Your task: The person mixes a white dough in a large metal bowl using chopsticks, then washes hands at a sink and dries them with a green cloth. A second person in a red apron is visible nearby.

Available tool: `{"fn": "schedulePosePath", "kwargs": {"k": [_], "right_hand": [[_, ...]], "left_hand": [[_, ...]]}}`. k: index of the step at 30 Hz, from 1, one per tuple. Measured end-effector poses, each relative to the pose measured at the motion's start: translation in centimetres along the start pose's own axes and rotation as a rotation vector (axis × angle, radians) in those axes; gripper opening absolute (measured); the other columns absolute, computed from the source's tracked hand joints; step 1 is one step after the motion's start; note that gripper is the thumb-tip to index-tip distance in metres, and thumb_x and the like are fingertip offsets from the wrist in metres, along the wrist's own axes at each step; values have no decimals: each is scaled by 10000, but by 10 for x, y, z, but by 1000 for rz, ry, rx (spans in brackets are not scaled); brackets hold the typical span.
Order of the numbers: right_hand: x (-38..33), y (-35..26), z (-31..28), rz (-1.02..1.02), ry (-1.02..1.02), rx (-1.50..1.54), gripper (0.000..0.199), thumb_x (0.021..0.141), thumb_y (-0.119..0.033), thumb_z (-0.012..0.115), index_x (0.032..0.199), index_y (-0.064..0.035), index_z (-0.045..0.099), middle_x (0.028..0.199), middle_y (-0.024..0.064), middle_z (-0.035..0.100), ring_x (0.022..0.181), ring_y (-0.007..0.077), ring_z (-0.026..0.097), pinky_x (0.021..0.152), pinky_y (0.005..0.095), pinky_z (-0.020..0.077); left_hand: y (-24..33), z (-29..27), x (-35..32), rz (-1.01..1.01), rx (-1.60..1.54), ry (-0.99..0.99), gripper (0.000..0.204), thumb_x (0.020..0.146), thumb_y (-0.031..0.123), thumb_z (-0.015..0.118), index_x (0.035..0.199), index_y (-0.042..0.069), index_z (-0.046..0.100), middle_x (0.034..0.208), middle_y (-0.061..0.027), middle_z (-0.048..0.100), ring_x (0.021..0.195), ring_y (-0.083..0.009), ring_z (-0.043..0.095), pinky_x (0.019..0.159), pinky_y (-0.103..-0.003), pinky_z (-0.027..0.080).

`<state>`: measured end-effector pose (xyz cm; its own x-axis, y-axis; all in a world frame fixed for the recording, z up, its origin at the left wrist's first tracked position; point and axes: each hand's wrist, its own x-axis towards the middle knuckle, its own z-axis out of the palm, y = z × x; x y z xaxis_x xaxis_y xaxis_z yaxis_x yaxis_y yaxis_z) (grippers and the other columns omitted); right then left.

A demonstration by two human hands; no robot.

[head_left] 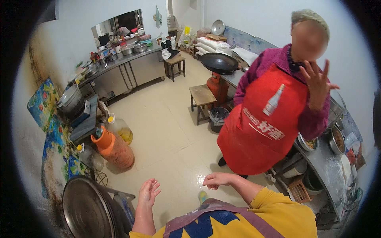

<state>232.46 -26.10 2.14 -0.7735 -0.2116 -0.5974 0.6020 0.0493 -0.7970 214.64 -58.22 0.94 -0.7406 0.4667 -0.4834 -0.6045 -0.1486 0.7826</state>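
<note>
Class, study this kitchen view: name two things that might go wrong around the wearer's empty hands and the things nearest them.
1. The left hand, open and holding nothing, hangs close above the large metal pan; if that pan is hot, a careless swing might burn it.
2. The orange gas cylinder stands on the floor beside the oil jug, near the walkway; either might be knocked over.
The right hand is loosely curled, empty.
</note>
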Motion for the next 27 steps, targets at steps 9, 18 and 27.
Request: {"fn": "schedulePosePath", "kwargs": {"k": [9, 18, 27], "right_hand": [[138, -95, -125, -30, -13, 86, 275, 898, -338, 572, 961, -71, 595, 762, -2, 573, 629, 84, 520, 576, 238, 459], [273, -245, -245, -65, -174, 66, 228, 926, -292, 541, 991, -81, 595, 775, -2, 575, 645, 82, 525, 605, 230, 463], [426, -360, -353, -75, -53, 93, 254, 929, -296, 545, 1021, -64, 590, 778, 5, 580, 659, 84, 543, 615, 232, 478]], "left_hand": [[90, 13, 171, -10, 2, 79, 240, 938, 283, 512, 1097, 106, 532, 1073, -59, 565, 998, -219, 557, 808, -394, 466], [160, -30, 302, -47, -71, 309, 208, 910, 275, 537, 1055, 127, 543, 1048, -56, 556, 997, -233, 543, 790, -418, 462], [282, -46, 525, -51, -131, 231, 222, 931, 244, 515, 1105, 107, 527, 1051, -57, 575, 946, -209, 575, 746, -392, 493]]}}
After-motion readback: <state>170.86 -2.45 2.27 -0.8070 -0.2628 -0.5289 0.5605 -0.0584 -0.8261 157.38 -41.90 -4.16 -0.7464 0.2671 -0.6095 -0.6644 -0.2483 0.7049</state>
